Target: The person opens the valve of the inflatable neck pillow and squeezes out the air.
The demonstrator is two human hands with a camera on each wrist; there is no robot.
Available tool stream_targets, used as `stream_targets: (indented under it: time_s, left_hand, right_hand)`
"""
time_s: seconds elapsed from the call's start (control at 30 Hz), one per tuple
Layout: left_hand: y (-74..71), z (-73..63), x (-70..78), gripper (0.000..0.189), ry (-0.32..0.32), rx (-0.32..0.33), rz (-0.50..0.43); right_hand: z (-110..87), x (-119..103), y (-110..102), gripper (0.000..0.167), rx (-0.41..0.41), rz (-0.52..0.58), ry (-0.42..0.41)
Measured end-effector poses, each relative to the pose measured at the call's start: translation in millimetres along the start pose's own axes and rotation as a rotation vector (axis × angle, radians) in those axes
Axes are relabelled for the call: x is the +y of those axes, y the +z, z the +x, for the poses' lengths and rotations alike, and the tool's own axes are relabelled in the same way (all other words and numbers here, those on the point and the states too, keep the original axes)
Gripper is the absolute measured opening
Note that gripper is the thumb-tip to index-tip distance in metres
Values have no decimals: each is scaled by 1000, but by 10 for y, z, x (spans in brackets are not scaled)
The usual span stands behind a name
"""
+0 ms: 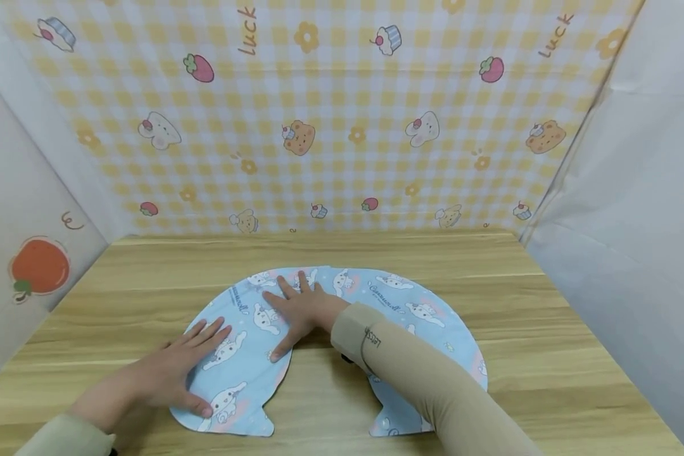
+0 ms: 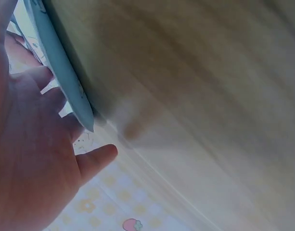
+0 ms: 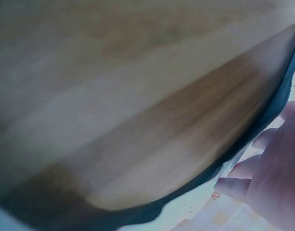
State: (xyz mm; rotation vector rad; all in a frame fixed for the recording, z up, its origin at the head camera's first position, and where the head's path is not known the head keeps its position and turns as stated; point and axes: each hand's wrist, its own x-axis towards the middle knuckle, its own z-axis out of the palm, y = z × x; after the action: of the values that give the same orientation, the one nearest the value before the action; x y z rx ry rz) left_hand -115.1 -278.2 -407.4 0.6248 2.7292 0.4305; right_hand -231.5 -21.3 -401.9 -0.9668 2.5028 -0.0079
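Observation:
A flat, light blue, U-shaped fabric piece [image 1: 456, 335] printed with white long-eared cartoon characters lies on the table, its two ends pointing toward me. My left hand [image 1: 168, 377] rests on the outer edge of its left side, fingers straight and thumb apart. With fingers spread, my right hand [image 1: 304, 310] presses on the upper left of the curve. The right forearm crosses over the right side and hides part of it. In the left wrist view, fingers of the left hand [image 2: 36, 144] lie along the blue edge [image 2: 65, 72]. The right wrist view shows the right hand [image 3: 277, 178] by the fabric's inner edge [image 3: 185, 190].
The wood-grain table [image 1: 547, 367] extends around the fabric on all sides. Behind it hangs a yellow checked cloth [image 1: 342, 171] with cartoon prints. White sheets [image 1: 633, 209] stand at both sides, the left one bearing a red fruit print [image 1: 40, 266].

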Motion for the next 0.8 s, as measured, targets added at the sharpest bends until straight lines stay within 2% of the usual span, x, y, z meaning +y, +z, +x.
stream_targets:
  time_s: [0.17, 0.3, 0.47, 0.57, 0.67, 0.8]
  left_hand:
    - [9, -89, -74, 130, -69, -10, 47]
    - [14, -162, -141, 130, -103, 10, 71]
    - [-26, -161, -147, 123, -130, 41, 95]
    - [-115, -60, -89, 114, -102, 81, 111]
    - [-211, 125, 8, 104, -61, 115, 107]
    - [-273, 449, 141, 97, -17, 70, 82]
  right_hand:
    - [3, 12, -22, 124, -8, 31, 25]
    - [2, 41, -14, 125, -23, 71, 37]
    - [-2, 105, -6, 122, -18, 71, 16]
    - [-11, 158, -9, 116, -6, 65, 10]
    - [-12, 186, -19, 110, 11, 58, 7]
    - [2, 161, -32, 104, 7, 54, -8]
